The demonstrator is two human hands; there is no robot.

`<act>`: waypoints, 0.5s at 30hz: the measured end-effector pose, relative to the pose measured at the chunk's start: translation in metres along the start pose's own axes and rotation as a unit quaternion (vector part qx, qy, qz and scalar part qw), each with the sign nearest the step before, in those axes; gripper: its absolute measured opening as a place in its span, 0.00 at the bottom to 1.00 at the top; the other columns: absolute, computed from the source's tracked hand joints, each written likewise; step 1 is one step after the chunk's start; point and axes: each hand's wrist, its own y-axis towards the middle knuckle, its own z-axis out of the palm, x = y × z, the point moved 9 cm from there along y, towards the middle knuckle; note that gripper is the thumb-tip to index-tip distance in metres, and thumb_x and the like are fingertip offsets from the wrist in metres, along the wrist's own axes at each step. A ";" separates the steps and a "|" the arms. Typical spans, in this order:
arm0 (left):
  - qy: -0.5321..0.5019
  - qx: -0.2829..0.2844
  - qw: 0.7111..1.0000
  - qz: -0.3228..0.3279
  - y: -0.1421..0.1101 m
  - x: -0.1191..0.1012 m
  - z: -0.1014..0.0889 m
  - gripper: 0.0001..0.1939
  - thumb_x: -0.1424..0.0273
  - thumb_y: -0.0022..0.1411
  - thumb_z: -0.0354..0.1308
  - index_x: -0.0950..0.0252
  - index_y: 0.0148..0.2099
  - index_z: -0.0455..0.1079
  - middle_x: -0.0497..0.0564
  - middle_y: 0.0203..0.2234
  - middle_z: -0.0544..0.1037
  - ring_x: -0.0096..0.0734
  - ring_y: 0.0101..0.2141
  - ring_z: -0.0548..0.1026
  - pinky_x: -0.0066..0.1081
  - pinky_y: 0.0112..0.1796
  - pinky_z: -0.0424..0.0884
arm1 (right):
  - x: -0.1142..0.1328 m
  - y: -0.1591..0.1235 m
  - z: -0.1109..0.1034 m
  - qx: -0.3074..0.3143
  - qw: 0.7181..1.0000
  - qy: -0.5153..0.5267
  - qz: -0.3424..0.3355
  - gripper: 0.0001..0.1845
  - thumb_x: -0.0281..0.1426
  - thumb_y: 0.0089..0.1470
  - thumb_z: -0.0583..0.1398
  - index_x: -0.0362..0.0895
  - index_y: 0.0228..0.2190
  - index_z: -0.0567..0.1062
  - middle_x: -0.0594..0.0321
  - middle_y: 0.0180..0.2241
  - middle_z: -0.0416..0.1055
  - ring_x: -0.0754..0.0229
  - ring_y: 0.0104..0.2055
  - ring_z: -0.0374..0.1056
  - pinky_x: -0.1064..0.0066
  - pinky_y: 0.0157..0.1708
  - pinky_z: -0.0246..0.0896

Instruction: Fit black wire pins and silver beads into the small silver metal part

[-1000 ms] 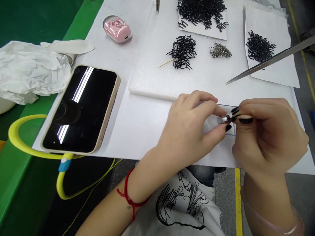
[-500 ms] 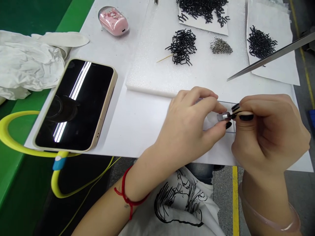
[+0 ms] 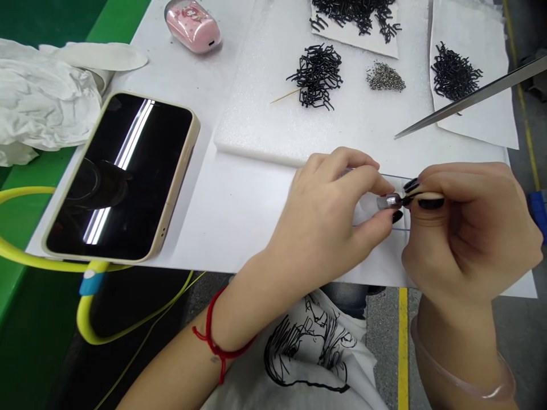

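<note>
My left hand and my right hand meet fingertip to fingertip over a small clear plastic sheet at the near edge of the white table. Both are pinched shut on a tiny part between them, dark with a shiny bit; I cannot make out what it is. Long metal tweezers reach in from the right, above my right hand. A pile of black bent clips and a small heap of tiny metal pieces lie on the white foam pad beyond my hands.
A phone with a dark screen rests at the left on a yellow holder. Crumpled white cloth lies far left, a pink earbud case at the back. More black clips sit on paper sheets at the back right.
The view has shifted a little, so the table items sit further left and higher. My hands hold the same pinch on the small part.
</note>
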 end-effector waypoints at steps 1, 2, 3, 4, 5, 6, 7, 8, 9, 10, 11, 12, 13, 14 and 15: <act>0.000 -0.001 1.000 0.000 0.000 0.000 0.000 0.07 0.73 0.59 0.61 0.62 0.41 0.75 0.53 0.45 0.76 0.40 0.46 0.72 0.41 0.50 0.70 | -0.001 0.000 0.001 0.003 1.000 -0.001 0.005 0.10 0.19 0.52 0.56 0.45 0.33 0.71 0.60 0.26 0.70 0.55 0.30 0.66 0.62 0.29 0.59; -0.001 -0.002 1.000 0.001 0.000 0.000 0.000 0.07 0.73 0.59 0.61 0.63 0.41 0.75 0.53 0.45 0.76 0.40 0.46 0.72 0.42 0.50 0.70 | -0.001 0.000 0.001 0.004 1.000 -0.001 0.007 0.10 0.19 0.52 0.56 0.45 0.33 0.71 0.60 0.26 0.69 0.55 0.30 0.66 0.62 0.29 0.59; -0.003 -0.002 1.000 0.002 0.000 0.000 0.000 0.07 0.73 0.59 0.61 0.64 0.41 0.75 0.53 0.45 0.76 0.40 0.46 0.72 0.42 0.50 0.70 | -0.002 0.000 0.001 0.005 1.000 -0.003 0.007 0.10 0.19 0.52 0.56 0.45 0.33 0.71 0.61 0.26 0.69 0.55 0.30 0.66 0.62 0.29 0.59; -0.004 -0.002 1.000 0.002 0.000 0.000 0.000 0.08 0.74 0.58 0.61 0.64 0.42 0.75 0.53 0.45 0.76 0.40 0.46 0.72 0.42 0.50 0.70 | -0.002 0.000 0.001 0.007 1.000 -0.006 0.006 0.10 0.19 0.53 0.56 0.46 0.33 0.71 0.61 0.26 0.69 0.55 0.30 0.66 0.62 0.30 0.59; -0.004 -0.001 1.000 0.002 -0.001 0.000 0.000 0.08 0.74 0.58 0.61 0.64 0.42 0.75 0.53 0.45 0.76 0.40 0.46 0.73 0.41 0.50 0.70 | -0.002 0.001 0.002 0.009 1.000 -0.009 0.007 0.11 0.19 0.53 0.56 0.46 0.34 0.71 0.61 0.26 0.69 0.55 0.30 0.66 0.61 0.30 0.59; -0.004 0.000 1.000 0.002 -0.001 0.000 0.000 0.08 0.74 0.58 0.62 0.64 0.41 0.75 0.53 0.45 0.76 0.40 0.46 0.72 0.41 0.50 0.70 | -0.002 0.001 0.002 0.009 1.000 -0.011 0.005 0.11 0.20 0.53 0.55 0.47 0.34 0.71 0.62 0.26 0.69 0.55 0.30 0.66 0.61 0.30 0.59; -0.002 0.002 1.000 0.001 -0.001 0.000 0.000 0.07 0.73 0.58 0.62 0.63 0.41 0.75 0.53 0.45 0.76 0.40 0.46 0.72 0.41 0.50 0.70 | -0.002 0.001 0.001 0.005 1.000 -0.013 0.003 0.11 0.20 0.54 0.55 0.48 0.34 0.71 0.63 0.26 0.69 0.55 0.29 0.66 0.61 0.30 0.58; -0.001 0.002 1.000 -0.001 -0.001 0.001 0.000 0.07 0.73 0.59 0.61 0.62 0.41 0.75 0.52 0.45 0.76 0.39 0.46 0.72 0.41 0.50 0.70 | -0.001 0.001 0.000 0.002 1.000 -0.014 0.003 0.11 0.20 0.53 0.55 0.48 0.34 0.71 0.63 0.26 0.69 0.55 0.29 0.66 0.61 0.30 0.58; 0.000 0.003 1.000 -0.002 -0.001 0.001 0.000 0.07 0.73 0.59 0.61 0.61 0.41 0.74 0.52 0.45 0.76 0.39 0.46 0.72 0.41 0.50 0.70 | -0.001 0.001 0.000 0.000 1.000 -0.014 0.004 0.11 0.20 0.53 0.55 0.48 0.34 0.71 0.63 0.26 0.69 0.55 0.29 0.66 0.61 0.29 0.58; 0.000 0.003 1.000 -0.003 -0.001 0.001 0.000 0.07 0.73 0.59 0.61 0.61 0.41 0.74 0.52 0.45 0.76 0.39 0.46 0.72 0.41 0.50 0.70 | -0.001 0.001 0.000 -0.003 1.000 -0.012 0.003 0.11 0.20 0.53 0.55 0.48 0.33 0.71 0.63 0.25 0.69 0.55 0.29 0.66 0.61 0.29 0.58; 0.000 0.003 1.000 -0.003 -0.001 0.001 0.000 0.07 0.73 0.59 0.61 0.61 0.41 0.74 0.52 0.45 0.76 0.39 0.46 0.72 0.41 0.50 0.70 | 0.000 0.001 -0.001 -0.004 1.000 -0.009 0.002 0.11 0.20 0.52 0.56 0.47 0.33 0.72 0.62 0.25 0.69 0.55 0.29 0.66 0.61 0.29 0.58; -0.001 0.003 1.000 -0.004 -0.001 0.001 0.000 0.07 0.73 0.59 0.61 0.61 0.41 0.74 0.52 0.45 0.76 0.39 0.47 0.72 0.41 0.51 0.70 | 0.000 0.001 0.000 -0.004 1.000 -0.006 0.002 0.11 0.19 0.52 0.56 0.46 0.33 0.72 0.62 0.25 0.69 0.55 0.29 0.66 0.62 0.29 0.58; -0.002 0.004 1.000 -0.004 -0.001 0.001 0.000 0.07 0.73 0.59 0.61 0.61 0.41 0.74 0.52 0.45 0.76 0.39 0.47 0.72 0.41 0.51 0.70 | 0.000 0.001 0.000 -0.004 1.000 -0.002 0.003 0.10 0.19 0.52 0.56 0.45 0.32 0.72 0.61 0.25 0.69 0.55 0.29 0.66 0.62 0.29 0.58; -0.004 0.004 1.000 -0.003 0.000 0.000 0.001 0.06 0.73 0.59 0.61 0.61 0.41 0.74 0.52 0.45 0.76 0.40 0.47 0.72 0.42 0.50 0.70 | -0.001 0.001 0.000 -0.006 1.000 0.000 0.002 0.10 0.19 0.52 0.56 0.45 0.32 0.72 0.61 0.25 0.69 0.56 0.29 0.66 0.62 0.29 0.58; -0.005 0.003 1.000 -0.001 0.000 0.000 0.001 0.06 0.73 0.59 0.61 0.62 0.41 0.74 0.52 0.45 0.76 0.40 0.46 0.72 0.42 0.50 0.70 | -0.001 0.001 0.000 -0.011 1.000 0.002 0.000 0.10 0.18 0.52 0.56 0.44 0.32 0.72 0.61 0.25 0.69 0.56 0.29 0.65 0.63 0.29 0.58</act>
